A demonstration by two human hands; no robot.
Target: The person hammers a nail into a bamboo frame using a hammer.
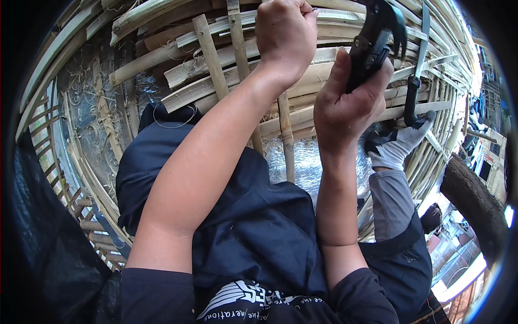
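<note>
My left hand (286,35) is a closed fist pressed against a vertical bamboo slat (285,129) of the lattice, and a thin metal pin (313,9) pokes out at its top. My right hand (350,102) grips the black handle of a claw hammer (375,46), whose dark head is raised near the upper slats. Both forearms reach up from the lower edge across my dark blue clothing (248,227).
A bamboo lattice (210,59) of split strips fills the view, with silver foil sheet (307,162) behind it. At right, another person's gloved hand (402,143) in a grey sleeve holds a long knife (414,81) against the slats. A thick trunk (475,205) stands far right.
</note>
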